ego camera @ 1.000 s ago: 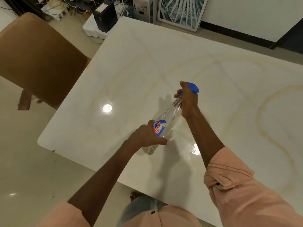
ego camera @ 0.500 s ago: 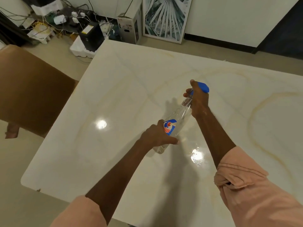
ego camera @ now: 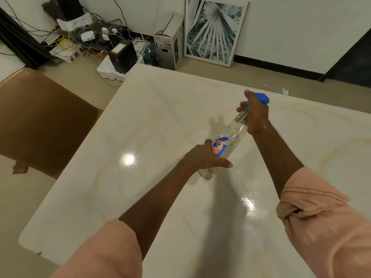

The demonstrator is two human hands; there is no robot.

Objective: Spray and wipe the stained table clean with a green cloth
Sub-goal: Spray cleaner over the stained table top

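A clear spray bottle (ego camera: 232, 135) with a blue-and-red label and a blue trigger head is held tilted over the white marble table (ego camera: 160, 109). My left hand (ego camera: 202, 157) wraps the bottle's lower body. Up at the neck, my right hand (ego camera: 256, 115) grips just under the blue head. Faint brownish stain rings (ego camera: 329, 155) curve across the table's right side. A wet glossy patch (ego camera: 250, 205) lies near my right forearm. No green cloth is in view.
A brown chair (ego camera: 40, 121) stands at the table's left edge. Beyond the far edge are a black box (ego camera: 122, 57), tangled cables and adapters (ego camera: 96, 37), a cardboard box (ego camera: 168, 43) and a framed leaf picture (ego camera: 212, 33) leaning on the wall.
The view has tilted upward, showing more of the floor and wall beyond the table. Both hands keep the same hold on the bottle, which sits slightly farther out over the table.
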